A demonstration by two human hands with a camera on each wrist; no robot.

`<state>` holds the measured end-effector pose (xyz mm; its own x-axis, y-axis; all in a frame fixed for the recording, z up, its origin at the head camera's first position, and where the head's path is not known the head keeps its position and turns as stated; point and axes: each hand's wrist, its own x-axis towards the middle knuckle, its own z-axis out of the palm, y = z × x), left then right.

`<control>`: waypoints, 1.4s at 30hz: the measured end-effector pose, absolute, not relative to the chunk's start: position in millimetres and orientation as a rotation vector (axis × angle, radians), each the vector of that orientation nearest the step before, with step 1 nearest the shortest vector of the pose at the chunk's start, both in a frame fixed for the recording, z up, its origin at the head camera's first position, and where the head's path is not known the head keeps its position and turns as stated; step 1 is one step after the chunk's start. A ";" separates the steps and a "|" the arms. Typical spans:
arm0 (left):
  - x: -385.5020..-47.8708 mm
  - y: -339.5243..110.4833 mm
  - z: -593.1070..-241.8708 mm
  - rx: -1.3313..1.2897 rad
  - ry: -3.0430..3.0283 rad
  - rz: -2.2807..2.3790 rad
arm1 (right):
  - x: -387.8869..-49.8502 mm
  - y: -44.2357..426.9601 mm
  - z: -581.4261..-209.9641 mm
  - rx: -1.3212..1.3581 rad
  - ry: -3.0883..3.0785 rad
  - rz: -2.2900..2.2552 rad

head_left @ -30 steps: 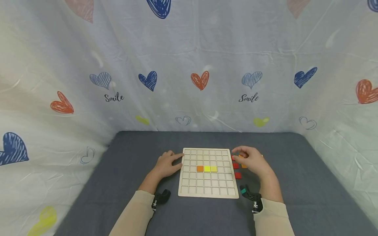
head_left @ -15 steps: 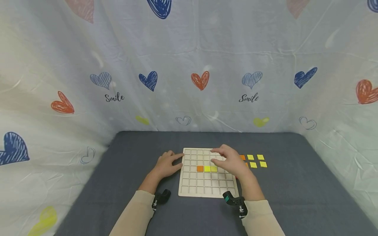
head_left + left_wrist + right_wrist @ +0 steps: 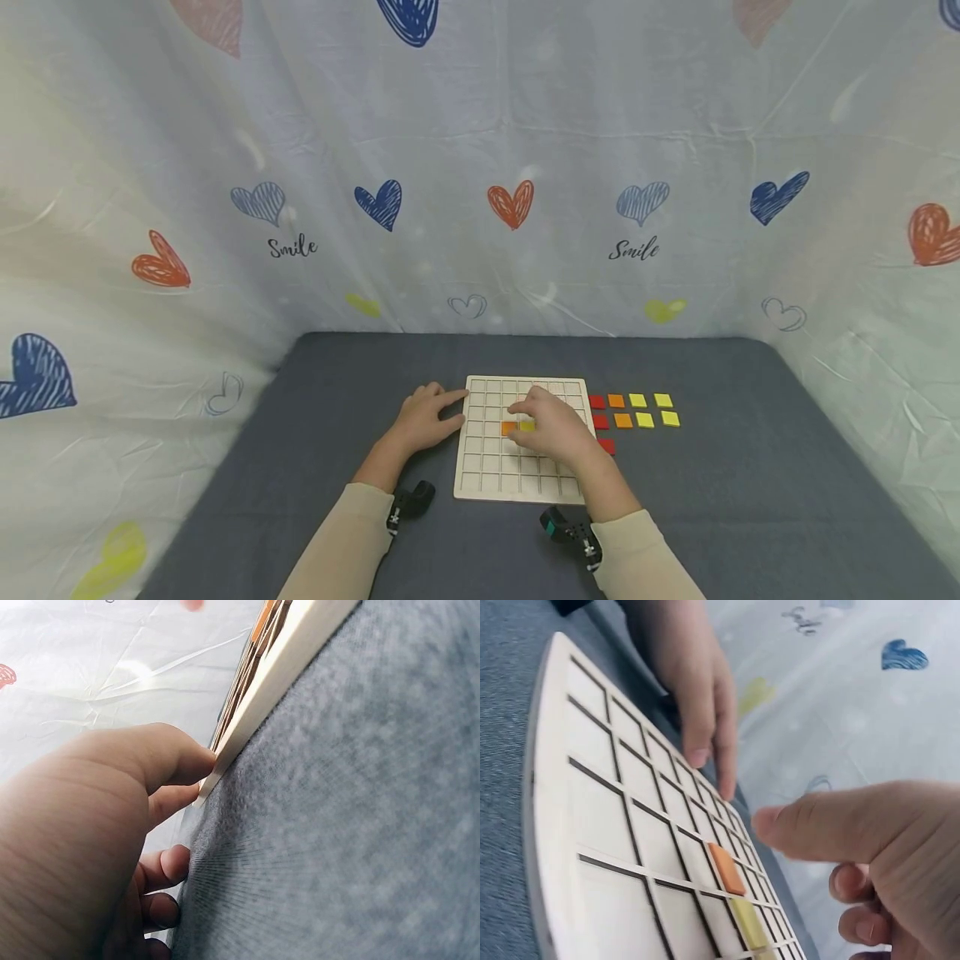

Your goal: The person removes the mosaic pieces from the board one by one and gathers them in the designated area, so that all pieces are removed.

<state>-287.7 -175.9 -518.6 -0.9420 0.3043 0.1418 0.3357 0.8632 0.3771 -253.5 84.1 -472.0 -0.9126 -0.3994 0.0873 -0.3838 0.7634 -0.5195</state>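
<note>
A pale wooden grid board (image 3: 483,483) lies flat on the table. My left hand (image 3: 423,419) is at its left side, thumb and index finger touching the edge; in the left wrist view the other fingers curl loosely by the cloth. Over the middle of the board hovers my right hand (image 3: 551,425), thumb and index finger apart, nothing seen between them. Beside its fingertips, an orange tile (image 3: 508,428) and a yellow tile (image 3: 527,426) sit in neighbouring cells. In the right wrist view my right thumb (image 3: 817,825) points across above the board; its index finger is hidden there.
Right of the board lie loose square tiles: several yellow tiles (image 3: 644,420), two orange tiles (image 3: 623,421) and three red tiles (image 3: 600,422). Dark cloth (image 3: 750,500) covers the table. A heart-printed curtain (image 3: 450,125) hangs behind and at both sides.
My right hand has moved left from the loose tiles to above the board's middle, covering the rightmost yellow tile there. The loose tiles are uncovered again. My left hand has stayed put.
</note>
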 end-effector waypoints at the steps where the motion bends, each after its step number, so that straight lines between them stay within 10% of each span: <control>1: -287.7 -175.9 -518.5 -0.508 -2.958 -0.620 | -253.0 82.0 -473.1 -0.638 2.944 -0.799; 42: -287.6 -177.1 -517.7 -0.522 -2.964 -0.630 | -250.7 78.7 -463.3 -0.419 3.050 -1.001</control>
<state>-287.6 -177.1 -517.7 -0.9402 0.3134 0.1336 0.3407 0.8586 0.3832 -250.7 78.7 -463.3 -0.9620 -0.2137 0.1698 -0.2727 0.7759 -0.5689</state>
